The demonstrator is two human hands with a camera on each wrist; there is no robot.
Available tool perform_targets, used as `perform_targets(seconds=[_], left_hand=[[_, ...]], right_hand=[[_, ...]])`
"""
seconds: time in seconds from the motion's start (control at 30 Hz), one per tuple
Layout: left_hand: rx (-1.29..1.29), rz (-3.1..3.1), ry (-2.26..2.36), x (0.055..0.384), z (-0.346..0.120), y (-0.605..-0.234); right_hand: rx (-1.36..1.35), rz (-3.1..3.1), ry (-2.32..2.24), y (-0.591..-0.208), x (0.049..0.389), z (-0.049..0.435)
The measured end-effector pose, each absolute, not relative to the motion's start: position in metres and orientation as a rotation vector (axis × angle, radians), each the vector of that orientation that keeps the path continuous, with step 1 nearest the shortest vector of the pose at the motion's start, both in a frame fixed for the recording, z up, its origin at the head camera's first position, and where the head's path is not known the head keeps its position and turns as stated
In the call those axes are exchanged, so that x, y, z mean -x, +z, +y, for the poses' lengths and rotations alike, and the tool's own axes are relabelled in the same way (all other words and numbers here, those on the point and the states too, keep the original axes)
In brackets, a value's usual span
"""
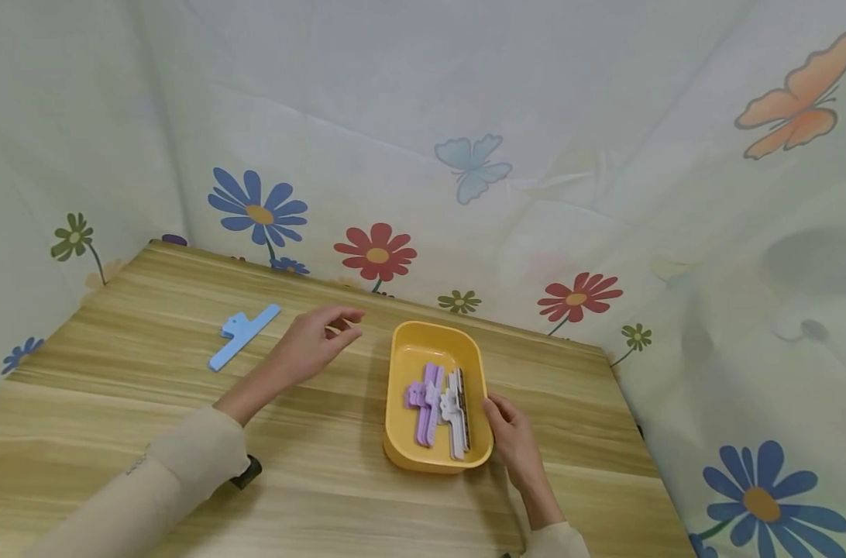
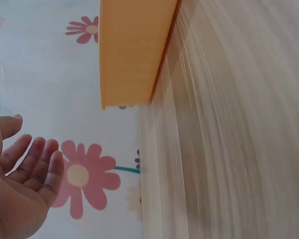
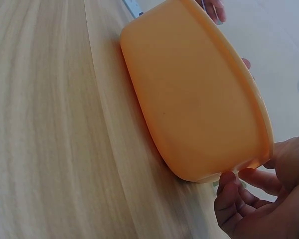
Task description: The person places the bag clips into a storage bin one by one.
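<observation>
A yellow plastic bin (image 1: 430, 339) stands on the table, its outer wall (image 3: 189, 89) filling much of the right wrist view. My right hand (image 1: 515, 440) grips its right rim, the thumb at the edge and fingers against the outside. Inside lie purple clips (image 1: 430, 415) and, to their right, white clips (image 1: 454, 422), one with a dark patterned edge. My left hand (image 1: 317, 341) hovers left of the bin with loosely bent fingers and nothing in them. Left of that hand a light blue clip (image 1: 245, 335) lies flat on the table.
The wood-grain table (image 1: 311, 480) meets a white cloth backdrop (image 1: 367, 139) printed with flowers and butterflies along its back and sides. A dark band (image 1: 247, 471) sits under the left sleeve (image 1: 193, 453).
</observation>
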State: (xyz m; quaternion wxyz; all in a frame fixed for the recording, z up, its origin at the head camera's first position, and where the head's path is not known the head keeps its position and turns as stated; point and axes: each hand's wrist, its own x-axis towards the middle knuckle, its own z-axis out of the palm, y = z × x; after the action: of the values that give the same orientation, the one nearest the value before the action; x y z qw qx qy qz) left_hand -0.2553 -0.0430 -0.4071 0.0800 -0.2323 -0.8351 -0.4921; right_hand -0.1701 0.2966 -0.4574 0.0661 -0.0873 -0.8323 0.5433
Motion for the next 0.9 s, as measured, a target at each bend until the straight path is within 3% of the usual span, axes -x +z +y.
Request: perform_targets(seconds=[0.9], left_hand=[[0.504, -2.528, -1.357, 0.271, -0.136, -0.413]], right_hand=[[0.279, -2.530, 1.667, -0.456, 0.170, 0.297]])
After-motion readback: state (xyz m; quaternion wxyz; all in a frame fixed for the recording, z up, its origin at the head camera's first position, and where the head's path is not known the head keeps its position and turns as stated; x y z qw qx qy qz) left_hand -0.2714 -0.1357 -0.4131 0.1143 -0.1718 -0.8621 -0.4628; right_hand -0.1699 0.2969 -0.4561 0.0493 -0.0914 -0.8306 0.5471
